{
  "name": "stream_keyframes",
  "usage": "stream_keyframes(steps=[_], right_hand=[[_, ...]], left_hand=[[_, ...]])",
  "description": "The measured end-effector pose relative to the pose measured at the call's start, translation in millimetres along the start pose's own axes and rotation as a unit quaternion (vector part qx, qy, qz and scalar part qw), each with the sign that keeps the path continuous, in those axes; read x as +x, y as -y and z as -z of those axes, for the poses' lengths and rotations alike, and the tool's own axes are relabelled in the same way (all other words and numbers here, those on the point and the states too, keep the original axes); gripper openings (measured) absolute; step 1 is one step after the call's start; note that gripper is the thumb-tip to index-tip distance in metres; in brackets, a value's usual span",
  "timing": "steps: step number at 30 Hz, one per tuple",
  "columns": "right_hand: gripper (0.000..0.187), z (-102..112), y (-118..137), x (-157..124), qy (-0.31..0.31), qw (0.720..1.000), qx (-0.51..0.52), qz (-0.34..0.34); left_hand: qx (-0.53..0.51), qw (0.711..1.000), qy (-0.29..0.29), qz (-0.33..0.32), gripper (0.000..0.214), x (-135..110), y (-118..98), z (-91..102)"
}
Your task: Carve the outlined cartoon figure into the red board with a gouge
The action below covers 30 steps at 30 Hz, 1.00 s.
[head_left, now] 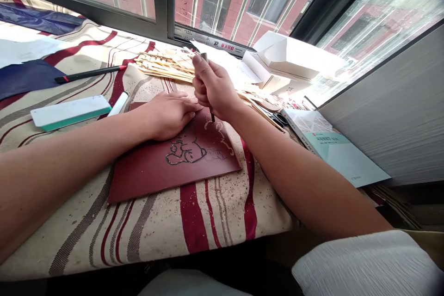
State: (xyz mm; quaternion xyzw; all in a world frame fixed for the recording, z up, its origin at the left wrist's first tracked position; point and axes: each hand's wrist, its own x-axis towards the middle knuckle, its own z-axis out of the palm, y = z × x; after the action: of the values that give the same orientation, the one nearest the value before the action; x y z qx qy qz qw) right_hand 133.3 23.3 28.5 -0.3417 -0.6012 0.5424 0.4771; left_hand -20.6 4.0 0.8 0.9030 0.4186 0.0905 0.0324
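A dark red board (138, 178) lies on the striped cloth, with a cartoon animal outline cut into it and a pale scalloped line near its upper right. My left hand (169, 113) rests on the board's upper part, fingers stretched out and lying flat. Just to its right, my right hand (217, 85) is wrapped in a fist around a slim dark carving tool (212, 115). The tool stands nearly upright, its lower end at the board by the start of the pale line. Small shavings are scattered over the cloth around the board.
A black and red pen (92, 74), a white and green block (71, 112) and a white marker (118, 104) lie left. Wooden sticks (166, 65) are piled behind my hands. A white box (289, 62), black scissors (280, 119) and a book (336, 148) sit right, beside the window.
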Motion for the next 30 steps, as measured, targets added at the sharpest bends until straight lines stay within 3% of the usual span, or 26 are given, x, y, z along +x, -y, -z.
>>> stream_keyframes(steps=[3,6,9,15,21,27,30], right_hand=[[0.051,3,-10,9,-0.155,0.988,-0.001,0.010],[0.048,6,-12,10,-0.200,0.977,0.041,-0.064],[0.046,6,-2,3,-0.164,0.973,0.105,-0.121],[0.049,14,23,-9,-0.130,0.984,0.120,0.040],[0.054,11,4,-8,-0.049,0.994,0.079,0.060],[0.056,3,-1,-11,0.002,0.998,0.004,0.055],[0.054,2,-1,-14,0.062,0.995,-0.034,0.077]], left_hand=[[0.026,0.998,0.045,0.040,0.064,2,-2,-0.2],[0.033,0.997,0.055,0.046,0.065,3,-2,0.0],[0.047,0.997,0.051,0.028,0.066,3,-2,0.7],[0.041,0.999,0.022,-0.023,0.061,1,-3,6.6],[0.024,1.000,-0.009,-0.017,0.048,-1,-9,9.2],[-0.012,0.999,-0.013,-0.052,0.050,0,-7,6.8],[-0.046,0.997,-0.011,-0.063,0.052,-1,-7,6.1]])
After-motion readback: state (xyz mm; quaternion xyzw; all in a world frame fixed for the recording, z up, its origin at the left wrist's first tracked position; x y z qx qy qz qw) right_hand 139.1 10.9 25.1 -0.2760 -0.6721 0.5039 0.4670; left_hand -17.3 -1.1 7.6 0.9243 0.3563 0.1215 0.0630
